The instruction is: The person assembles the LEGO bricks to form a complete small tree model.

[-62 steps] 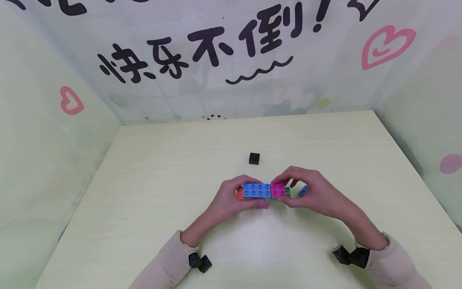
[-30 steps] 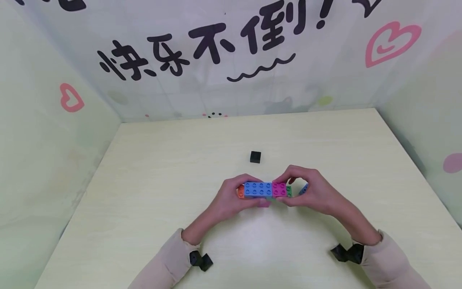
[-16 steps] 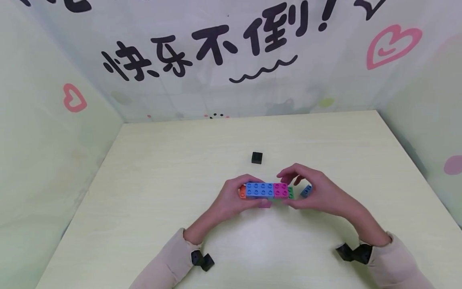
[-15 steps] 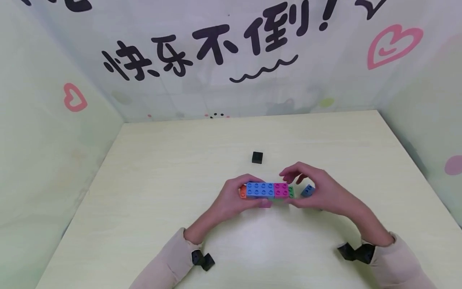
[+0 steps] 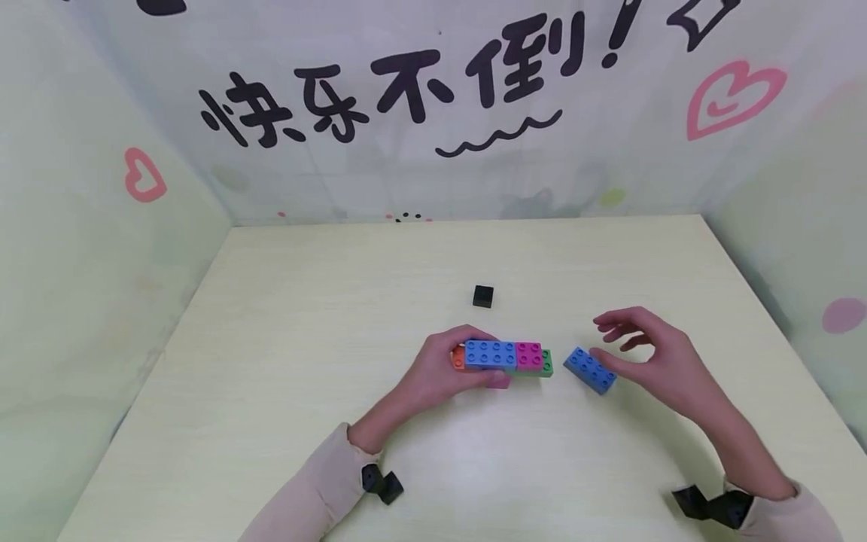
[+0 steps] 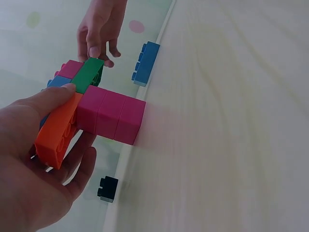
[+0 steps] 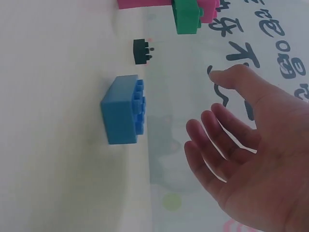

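Note:
My left hand (image 5: 430, 373) grips a toy-brick assembly from its left side, thumb on the near face. On its top layer sit a blue brick (image 5: 491, 354) and a pink brick (image 5: 529, 355); below them are an orange brick (image 6: 58, 133) and a green brick (image 6: 88, 75). Beneath these, a column of pink bricks (image 6: 111, 114) points down towards the tabletop. To the right, a loose blue brick (image 5: 588, 369) lies slanted on the table, studs up. My right hand (image 5: 667, 365) hovers beside it, fingers loosely bent and holding nothing, its thumb overlapping the brick's right end in the head view.
A small black brick (image 5: 483, 296) sits on the pale wooden table (image 5: 305, 316) behind the assembly. Printed cloth walls (image 5: 379, 181) enclose the table at the back and both sides. Each sleeve cuff carries a black wrist device (image 5: 381, 483).
My right hand has let go of the assembly's pink end and moved right, uncovering the loose blue brick. The left hand still grips the assembly in nearly the same place.

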Tool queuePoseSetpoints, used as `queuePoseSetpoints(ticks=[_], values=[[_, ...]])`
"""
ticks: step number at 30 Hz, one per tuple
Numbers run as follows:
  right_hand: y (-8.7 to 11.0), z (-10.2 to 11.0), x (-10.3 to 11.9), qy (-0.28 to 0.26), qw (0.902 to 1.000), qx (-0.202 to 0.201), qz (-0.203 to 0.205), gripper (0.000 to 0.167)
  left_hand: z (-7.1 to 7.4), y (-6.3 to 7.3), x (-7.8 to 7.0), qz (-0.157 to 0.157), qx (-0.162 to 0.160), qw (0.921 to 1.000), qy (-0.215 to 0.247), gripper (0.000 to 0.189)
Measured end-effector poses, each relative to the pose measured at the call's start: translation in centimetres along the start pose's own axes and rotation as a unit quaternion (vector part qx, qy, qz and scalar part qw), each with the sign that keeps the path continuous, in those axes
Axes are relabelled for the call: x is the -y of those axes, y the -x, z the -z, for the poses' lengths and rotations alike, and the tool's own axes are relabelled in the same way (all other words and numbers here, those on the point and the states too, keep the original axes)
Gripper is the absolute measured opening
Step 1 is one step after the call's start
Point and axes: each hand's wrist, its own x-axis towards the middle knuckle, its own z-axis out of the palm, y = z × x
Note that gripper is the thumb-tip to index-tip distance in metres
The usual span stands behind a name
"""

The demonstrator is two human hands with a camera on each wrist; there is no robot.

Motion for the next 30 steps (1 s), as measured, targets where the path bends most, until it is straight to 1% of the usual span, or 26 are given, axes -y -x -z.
queuePoseSetpoints(ticks=[1,2,5,8,11,12,15,18,19,22,27,30], values=[[0.3,-0.1,-0.3,0.000,0.9999,-0.002,-0.013,0.044,0.0,0.1,-0.2,-0.003,0.000,1.0000,0.001,0.042],[0.7,-0.2,-0.7,0.004,0.9998,-0.001,-0.018,0.044,0.0,0.0,-0.1,-0.003,0.000,1.0000,0.001,0.042],[1.5,-0.8,-1.7,0.016,0.9993,0.010,-0.032,0.043,-0.1,-0.1,1.0,-0.004,-0.002,1.0000,-0.001,0.042],[2.1,-1.4,-2.5,0.031,0.9981,0.030,-0.043,0.042,-0.2,-0.5,2.4,0.000,-0.001,1.0000,-0.006,0.043],[2.4,-2.0,-2.7,0.039,0.9965,0.044,-0.059,0.044,-0.2,-0.5,3.0,-0.008,0.002,1.0000,-0.002,0.043],[2.5,-2.1,-2.6,0.041,0.9961,0.047,-0.063,0.045,-0.2,-0.5,2.6,-0.007,0.001,1.0000,-0.002,0.042],[2.6,-2.2,-2.5,0.046,0.9953,0.051,-0.068,0.047,-0.1,-0.5,2.7,-0.009,0.002,1.0000,-0.004,0.042],[2.5,-2.2,-2.3,0.053,0.9944,0.054,-0.074,0.047,-0.1,-0.4,2.5,-0.002,0.001,1.0000,-0.007,0.043],[2.5,-2.2,-2.3,0.055,0.9941,0.055,-0.075,0.047,-0.1,-0.5,2.9,-0.003,0.001,1.0000,-0.006,0.044],[2.5,-2.2,-2.3,0.061,0.9935,0.055,-0.079,0.046,-0.2,-0.5,2.7,0.002,0.000,1.0000,-0.003,0.046],[2.6,-2.1,-2.2,0.064,0.9936,0.053,-0.076,0.044,-0.2,-0.4,2.7,0.000,-0.001,1.0000,-0.005,0.046],[2.4,-1.9,-1.8,0.059,0.9947,0.052,-0.066,0.043,-0.1,-0.4,2.7,-0.004,0.001,1.0000,-0.006,0.044]])
